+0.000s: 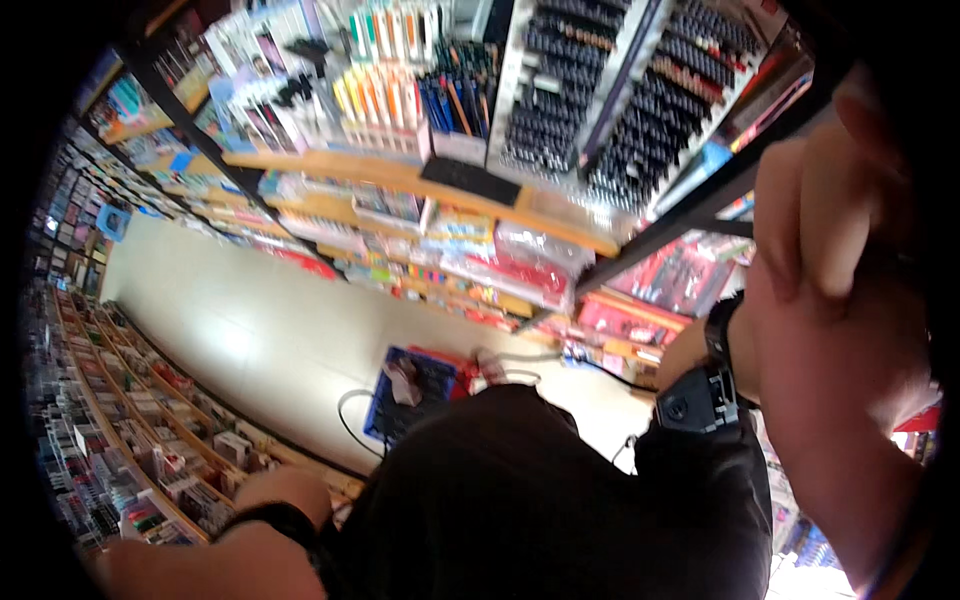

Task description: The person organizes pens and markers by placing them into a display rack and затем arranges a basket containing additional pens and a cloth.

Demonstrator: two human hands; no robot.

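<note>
My right hand (817, 322) is raised close to the camera at the right rim, its fingers curled. Whether it holds anything is hidden in the dark edge. Behind it, a black strap with a boxy black device (686, 405) circles the wrist. At the lower left, my left hand (202, 570) is mostly cut off by the rim, and its fingers are hidden. A black band (277, 517) goes around that wrist. Below me on the floor is a blue basket (376, 409) with a pale pinkish item (403, 381) inside, partly covered by my dark clothing (510, 487).
Shop shelving (322, 169) ahead bears pens, markers (386, 94) and a tall rack of dark-capped items (562, 90). Clear plastic packs (532, 262) lie on a lower shelf. Stocked shelves (150, 427) curve along the left. A pale tiled floor (232, 307) runs between; red material touches the basket.
</note>
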